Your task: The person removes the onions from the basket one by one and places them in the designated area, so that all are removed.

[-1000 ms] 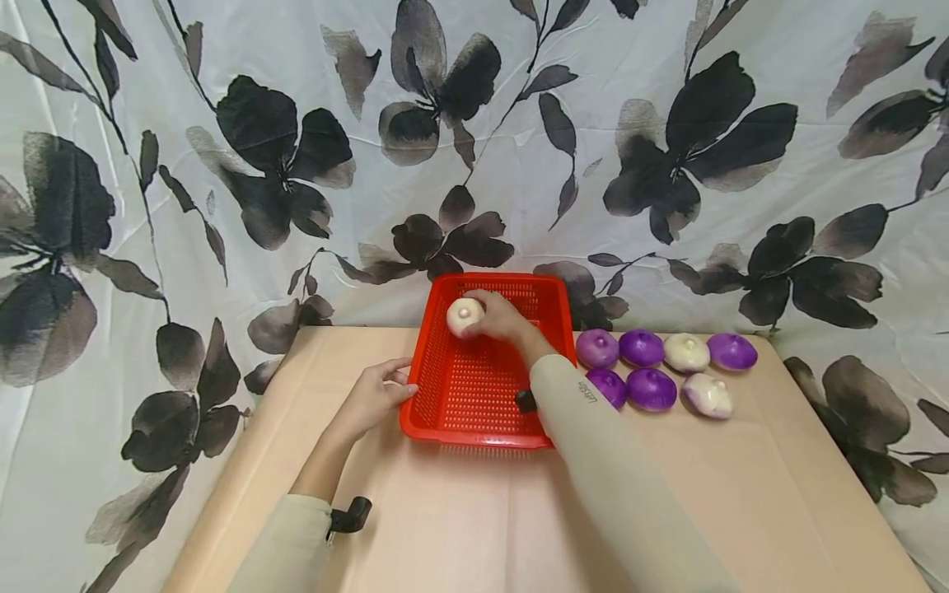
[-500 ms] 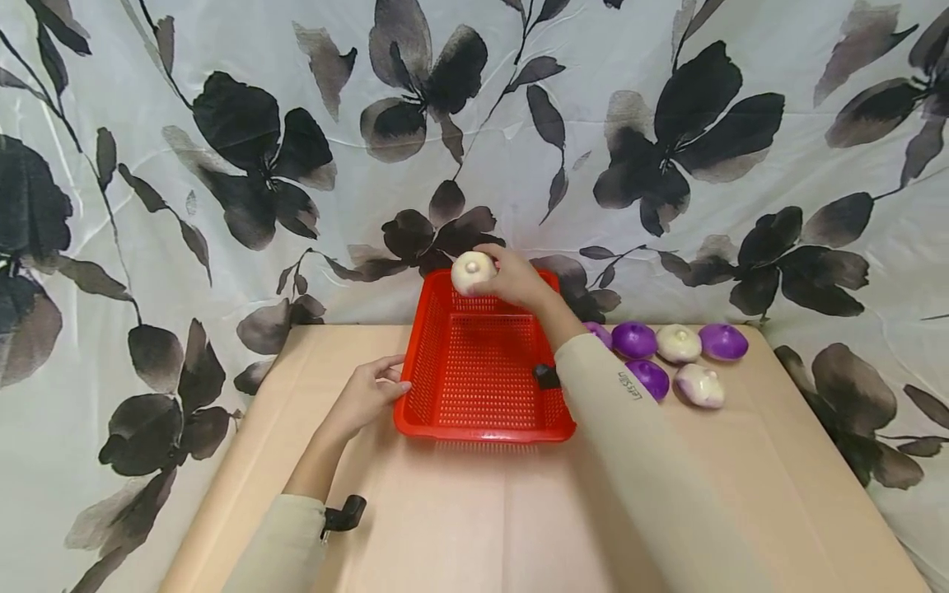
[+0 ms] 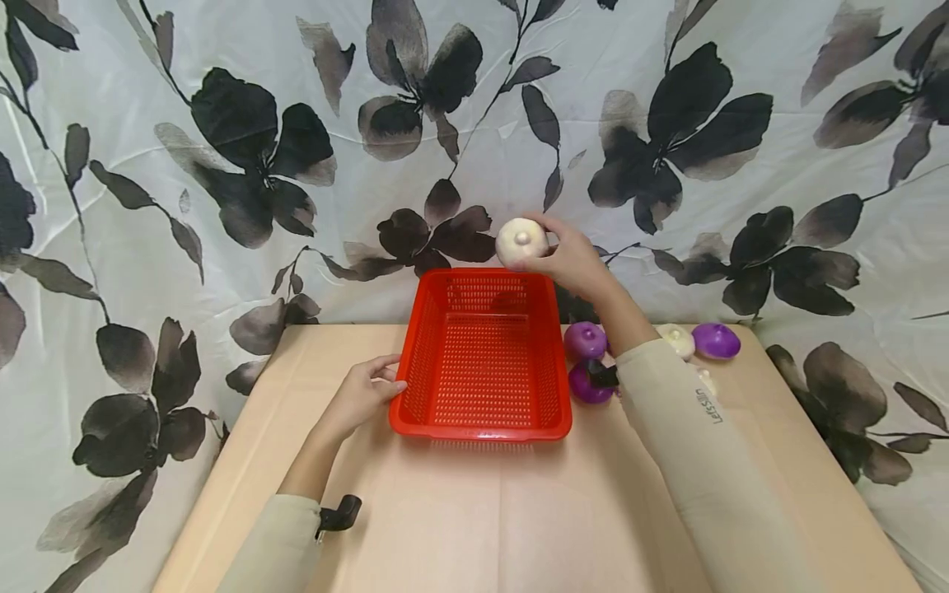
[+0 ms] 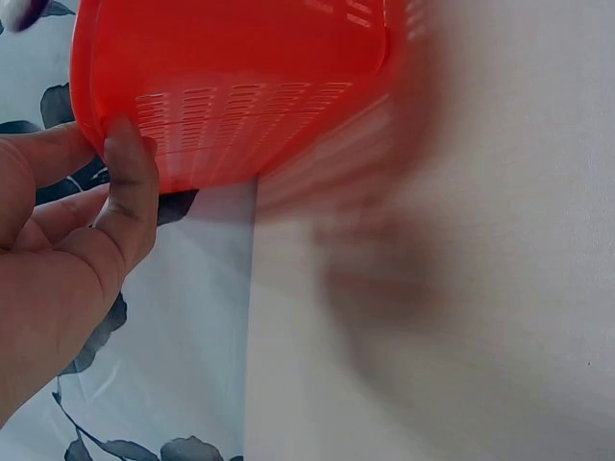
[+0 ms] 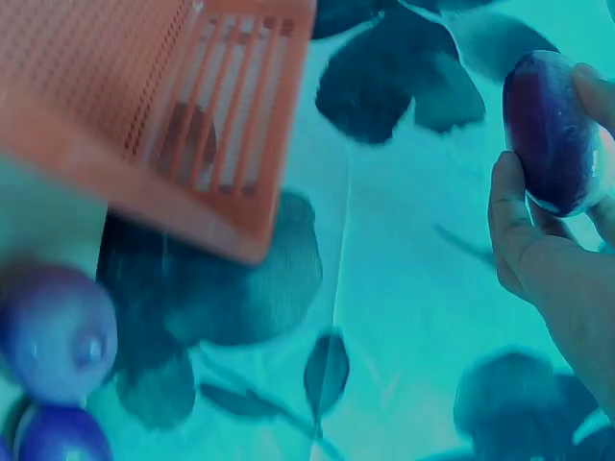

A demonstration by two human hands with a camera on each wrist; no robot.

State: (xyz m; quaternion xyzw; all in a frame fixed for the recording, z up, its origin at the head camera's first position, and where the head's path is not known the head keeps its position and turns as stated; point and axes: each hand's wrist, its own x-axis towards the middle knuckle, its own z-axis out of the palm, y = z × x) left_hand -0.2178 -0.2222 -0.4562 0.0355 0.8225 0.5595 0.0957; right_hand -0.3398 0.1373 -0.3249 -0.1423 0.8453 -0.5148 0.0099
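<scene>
My right hand point(image 3: 574, 257) holds an onion point(image 3: 521, 243) above the far right corner of a red plastic basket point(image 3: 482, 435). Its white face with a small nub shows in the head view, while the right wrist view shows its dark purple side point(image 5: 550, 130) between thumb and fingers. At the basket's left side, my left hand point(image 3: 362, 395) pinches the rim, with thumb and fingers on either side of it in the left wrist view. Inside the basket only its perforated floor and walls show.
Right of the basket sit purple onions point(image 3: 586, 340) and whitish ones point(image 3: 676, 339), partly hidden behind my right sleeve point(image 3: 689, 420). They rest on a light tan table point(image 3: 460, 511). A floral curtain point(image 3: 556, 82) hangs behind the table's far edge.
My right hand has lifted the onion up out of the basket and carried it right, past the far rim. The left hand keeps its hold on the basket's left rim.
</scene>
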